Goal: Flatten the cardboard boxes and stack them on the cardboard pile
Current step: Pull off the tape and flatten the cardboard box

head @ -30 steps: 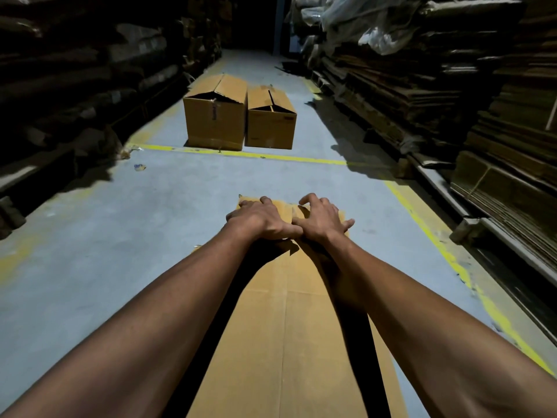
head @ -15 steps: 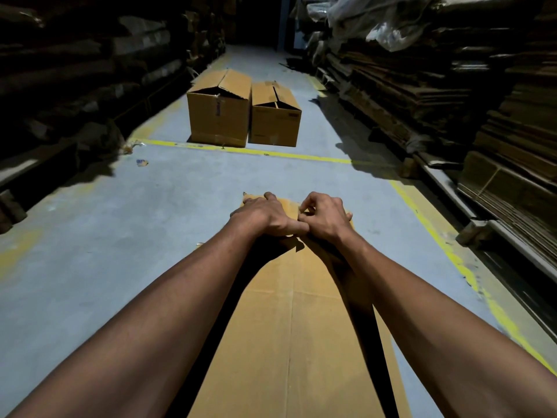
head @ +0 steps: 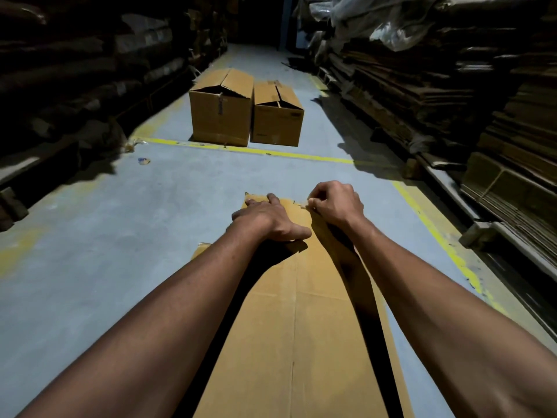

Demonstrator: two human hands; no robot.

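Head view: I've got a flattened cardboard box [head: 295,321] lying on the grey floor [head: 120,236], running from the bottom edge of the view up to my hands. Left hand [head: 265,218] presses flat on its far end, fingers straight and spread toward the far edge. Right hand [head: 337,206] sits just beside it at the far right corner, fingers curled, pinching the torn edge of the cardboard there — exact contact is small and hard to read. The two hands are slightly apart, not touching.

Further down the aisle, two upright cardboard boxes stand side by side behind a yellow floor line [head: 271,152]: the larger box [head: 221,113] on the left, the smaller box [head: 278,116] touching or just beside it on the right — both with top flaps partly open. Stacks of flat cardboard [head: 452,95] fill the racks on the right; dark shelving [head: 75,70] lines the left. A small scrap [head: 144,161] lies on the floor near the left racks.
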